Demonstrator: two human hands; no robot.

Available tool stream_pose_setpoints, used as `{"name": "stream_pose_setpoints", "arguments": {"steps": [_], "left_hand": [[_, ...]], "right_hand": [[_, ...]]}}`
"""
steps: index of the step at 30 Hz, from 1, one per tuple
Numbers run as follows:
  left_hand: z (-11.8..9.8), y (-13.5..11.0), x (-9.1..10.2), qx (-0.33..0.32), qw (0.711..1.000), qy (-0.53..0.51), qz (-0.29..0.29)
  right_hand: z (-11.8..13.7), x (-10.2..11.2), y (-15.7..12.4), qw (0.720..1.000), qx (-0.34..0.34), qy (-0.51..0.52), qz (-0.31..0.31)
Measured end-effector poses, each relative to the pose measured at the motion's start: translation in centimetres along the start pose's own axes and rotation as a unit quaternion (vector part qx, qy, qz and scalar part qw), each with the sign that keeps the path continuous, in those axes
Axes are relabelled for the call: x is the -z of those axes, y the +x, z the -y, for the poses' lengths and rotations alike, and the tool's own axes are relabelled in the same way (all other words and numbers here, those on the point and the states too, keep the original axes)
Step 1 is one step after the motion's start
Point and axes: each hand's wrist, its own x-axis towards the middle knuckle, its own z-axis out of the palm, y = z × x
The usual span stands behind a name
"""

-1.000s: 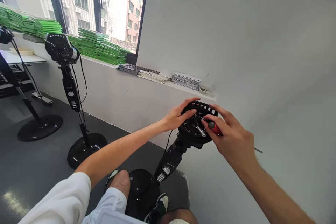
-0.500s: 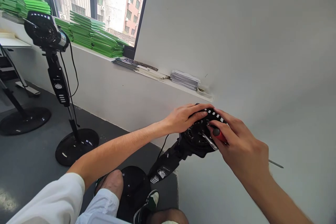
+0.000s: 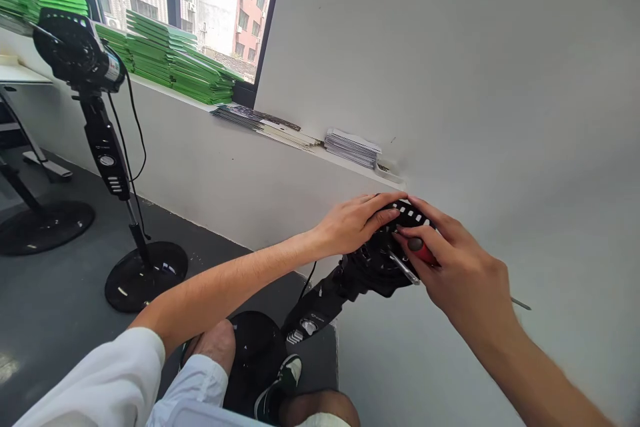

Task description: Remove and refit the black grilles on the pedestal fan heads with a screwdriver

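A black fan motor head (image 3: pixel 381 260) on a tilted stand leans toward a white wall, its metal shaft sticking out. My left hand (image 3: pixel 356 221) lies on top of the motor head, fingers stretched along its slotted rim. My right hand (image 3: pixel 457 265) is closed around a red-handled screwdriver (image 3: pixel 423 251); the thin metal blade pokes out behind the hand at the right. The handle's end is at the motor's front face. The stand's control box (image 3: pixel 309 327) and round base (image 3: pixel 255 360) sit between my knees.
A second fan stand without blades (image 3: pixel 80 53) is at the left with its round base (image 3: pixel 146 275) on the dark floor. Green stacks (image 3: pixel 175 67) and paper piles (image 3: pixel 353 148) line the window sill. The white wall fills the right.
The view has shifted slightly left and down. My left hand has slid further over the motor head's rim, and my right hand with the screwdriver has stayed at the motor's face.
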Motion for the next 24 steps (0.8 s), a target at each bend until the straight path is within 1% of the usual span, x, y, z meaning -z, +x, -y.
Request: {"name": "stream_pose_setpoints", "arguments": {"steps": [3,6,8,10,14,16,19,22,23,24], "left_hand": [[0.4,-0.1,0.0,-0.012,0.999,-0.031,-0.004],[0.9,-0.3,0.2,-0.036,0.993,-0.106,0.022],[0.9,-0.4,0.3,-0.031,0.987,-0.153,0.036],[0.8,-0.4,0.4,-0.015,0.983,-0.180,0.028],[0.6,-0.2,0.4,0.000,0.983,-0.184,0.014],[0.6,-0.1,0.3,0.004,0.984,-0.178,0.013],[0.8,-0.1,0.2,-0.004,0.983,-0.182,-0.001],[0.7,-0.2,0.2,-0.015,0.982,-0.189,-0.011],[0.5,-0.2,0.2,-0.011,0.982,-0.189,-0.010],[0.4,-0.3,0.2,-0.002,0.982,-0.186,-0.007]], "right_hand": [[-0.2,-0.6,-0.3,0.999,0.023,0.032,-0.026],[-0.4,-1.1,-0.5,0.997,0.031,0.054,-0.034],[-0.5,-1.3,-0.5,0.996,0.035,0.069,-0.037],[-0.7,-1.3,-0.4,0.996,0.043,0.072,-0.043],[-1.1,-1.4,-0.2,0.996,0.054,0.041,-0.055],[-1.2,-1.4,-0.2,0.996,0.048,0.047,-0.058],[-1.1,-1.4,-0.2,0.996,0.044,0.058,-0.053],[-1.0,-1.1,-0.5,0.996,0.059,0.040,-0.055],[-1.0,-0.9,-0.6,0.996,0.053,0.043,-0.065],[-1.0,-0.5,-0.7,0.994,0.032,0.064,-0.079]]}}
